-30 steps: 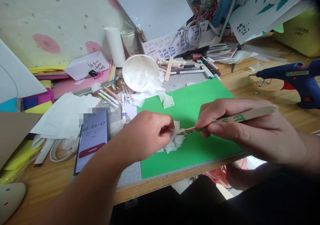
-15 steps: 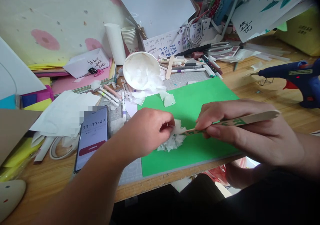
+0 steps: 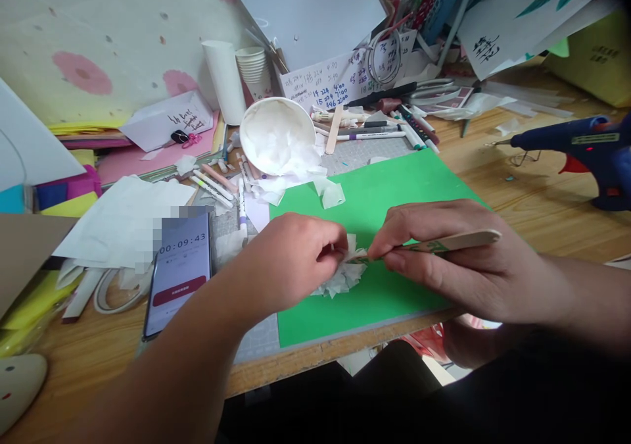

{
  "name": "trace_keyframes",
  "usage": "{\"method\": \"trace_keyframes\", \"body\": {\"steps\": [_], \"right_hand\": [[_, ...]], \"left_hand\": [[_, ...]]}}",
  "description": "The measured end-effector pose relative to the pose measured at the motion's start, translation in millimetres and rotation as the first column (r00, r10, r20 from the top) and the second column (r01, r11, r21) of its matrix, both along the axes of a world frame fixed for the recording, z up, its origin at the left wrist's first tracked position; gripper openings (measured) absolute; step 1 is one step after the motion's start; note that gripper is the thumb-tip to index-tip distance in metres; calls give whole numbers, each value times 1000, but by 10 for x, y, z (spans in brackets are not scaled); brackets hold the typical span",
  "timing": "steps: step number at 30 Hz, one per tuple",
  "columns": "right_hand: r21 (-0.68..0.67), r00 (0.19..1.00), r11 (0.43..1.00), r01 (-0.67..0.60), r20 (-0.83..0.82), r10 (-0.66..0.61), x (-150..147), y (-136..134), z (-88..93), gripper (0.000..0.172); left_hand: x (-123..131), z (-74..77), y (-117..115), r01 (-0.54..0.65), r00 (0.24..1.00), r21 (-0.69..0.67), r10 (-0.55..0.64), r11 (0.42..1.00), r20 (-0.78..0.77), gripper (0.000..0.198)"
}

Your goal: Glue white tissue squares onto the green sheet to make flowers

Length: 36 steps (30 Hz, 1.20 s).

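Observation:
My right hand [image 3: 458, 260] grips a wooden craft stick [image 3: 473, 239] with green marks, its far end pointing right and upward. The stick's near tip reaches in among a bunch of ruffled white paper pieces [image 3: 340, 281] on a green sheet [image 3: 315, 322]. On the left side of that bunch, my left hand [image 3: 290, 260] is closed in a pinch, with white paper at its fingertips. The left fingers partly hide the bunch, and the stick's tip is hard to make out among the paper.
A white paper bowl [image 3: 256, 118] of torn white paper lies tipped behind the green sheet. A blue glue gun [image 3: 566, 141] is at the right. Left stand a phone [image 3: 177, 276] showing a timer and a tape roll [image 3: 101, 293]. Markers [image 3: 379, 136] lie at the back.
My right hand has moved left with the craft stick, bringing it closer to my left fingers and deeper into the white paper. My left hand stays almost in place.

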State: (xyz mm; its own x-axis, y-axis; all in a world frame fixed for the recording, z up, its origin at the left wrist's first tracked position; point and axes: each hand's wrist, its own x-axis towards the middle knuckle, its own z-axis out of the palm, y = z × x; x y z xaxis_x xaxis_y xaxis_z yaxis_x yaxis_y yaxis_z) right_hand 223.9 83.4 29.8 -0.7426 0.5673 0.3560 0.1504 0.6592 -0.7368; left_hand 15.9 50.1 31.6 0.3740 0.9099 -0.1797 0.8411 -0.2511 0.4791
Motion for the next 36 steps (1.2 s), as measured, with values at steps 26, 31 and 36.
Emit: {"method": "trace_keyframes", "body": {"steps": [26,31,36], "right_hand": [[5,999,999,-45,-17,45,31,30,1,16],[12,999,999,-48,-8,48,3,26,-15,16],[58,994,993,-102,53,99,-11,27,-90,18]], "left_hand": [[-10,50,-11,44,999,-1,-44,999,-3,22],[-8,21,-3,49,999,-14,-48,999,19,21],[-5,37,-11,46,999,-15,-46,999,5,19]]}}
